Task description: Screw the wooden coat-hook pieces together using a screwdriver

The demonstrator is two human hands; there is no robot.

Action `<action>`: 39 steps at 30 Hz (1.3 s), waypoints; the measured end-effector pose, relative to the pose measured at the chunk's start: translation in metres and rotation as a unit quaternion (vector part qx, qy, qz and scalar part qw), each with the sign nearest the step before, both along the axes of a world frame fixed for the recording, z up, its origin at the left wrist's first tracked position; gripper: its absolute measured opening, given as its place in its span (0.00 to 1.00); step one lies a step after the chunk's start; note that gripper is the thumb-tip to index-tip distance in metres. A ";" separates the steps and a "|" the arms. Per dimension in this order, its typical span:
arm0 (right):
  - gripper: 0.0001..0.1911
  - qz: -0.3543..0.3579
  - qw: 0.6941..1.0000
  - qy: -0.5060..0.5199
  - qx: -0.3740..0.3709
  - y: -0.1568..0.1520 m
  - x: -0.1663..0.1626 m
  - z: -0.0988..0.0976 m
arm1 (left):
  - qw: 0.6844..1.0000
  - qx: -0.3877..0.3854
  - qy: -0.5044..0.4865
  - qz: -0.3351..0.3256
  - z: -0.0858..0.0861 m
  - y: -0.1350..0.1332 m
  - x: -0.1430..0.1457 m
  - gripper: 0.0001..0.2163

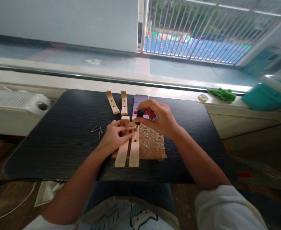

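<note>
My right hand (161,116) is closed around the black handle of a screwdriver (140,114). Its shaft points down at the upper part of the right curved wooden piece (134,150); whether a screw sits under the tip I cannot tell. My left hand (115,134) grips the left curved wooden piece (122,155), with its thumb and forefinger reaching across to the right one. Both pieces lie side by side on a worn, tape-covered brown board (151,143). One dark hole shows in the right piece below the screwdriver.
Two more curved wooden pieces with holes (112,103) lie at the back of the black table (66,140). Several screws (98,129) are left of my left hand. A phone (140,99) lies behind the board. On the windowsill are a tape roll (203,97) and green cloth (222,95).
</note>
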State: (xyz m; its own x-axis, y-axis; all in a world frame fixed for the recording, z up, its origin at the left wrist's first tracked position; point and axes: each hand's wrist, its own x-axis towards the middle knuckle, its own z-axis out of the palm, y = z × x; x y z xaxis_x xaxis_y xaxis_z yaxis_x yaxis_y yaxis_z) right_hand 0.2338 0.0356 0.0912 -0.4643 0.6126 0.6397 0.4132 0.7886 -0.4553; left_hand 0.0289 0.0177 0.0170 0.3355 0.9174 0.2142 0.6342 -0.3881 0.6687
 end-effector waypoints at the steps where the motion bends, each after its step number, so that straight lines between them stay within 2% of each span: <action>1: 0.09 0.004 1.000 -0.003 0.003 0.000 0.001 0.001 | 1.000 0.000 0.000 0.000 0.000 0.000 0.000 0.11; 10: 0.13 0.046 0.996 -0.066 -0.025 -0.002 0.013 0.016 | 1.000 0.003 0.001 0.003 0.002 0.001 0.000 0.11; 19: 0.14 0.118 0.984 -0.003 -0.134 -0.002 0.007 0.010 | 1.000 0.010 0.005 0.000 0.001 0.001 0.000 0.11; 24: 0.10 0.160 0.970 0.026 -0.181 -0.003 0.006 0.009 | 1.000 0.006 0.014 0.004 0.000 0.001 0.000 0.11; 32: 0.15 0.151 0.978 0.007 -0.143 -0.001 0.009 0.013 | 1.000 0.009 0.011 -0.001 0.000 0.001 0.000 0.11; 39: 0.13 0.111 0.987 -0.009 -0.115 0.001 0.009 0.013 | 1.000 0.013 0.005 -0.003 0.001 0.001 0.000 0.11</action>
State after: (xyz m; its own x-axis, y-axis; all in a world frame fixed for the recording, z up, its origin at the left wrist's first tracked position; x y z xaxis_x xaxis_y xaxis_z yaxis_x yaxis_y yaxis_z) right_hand 0.2425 0.0363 0.1040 -0.6131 0.6229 0.4859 0.2509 0.7368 -0.6278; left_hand 0.0289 0.0190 0.0179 0.3442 0.9091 0.2346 0.6385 -0.4098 0.6515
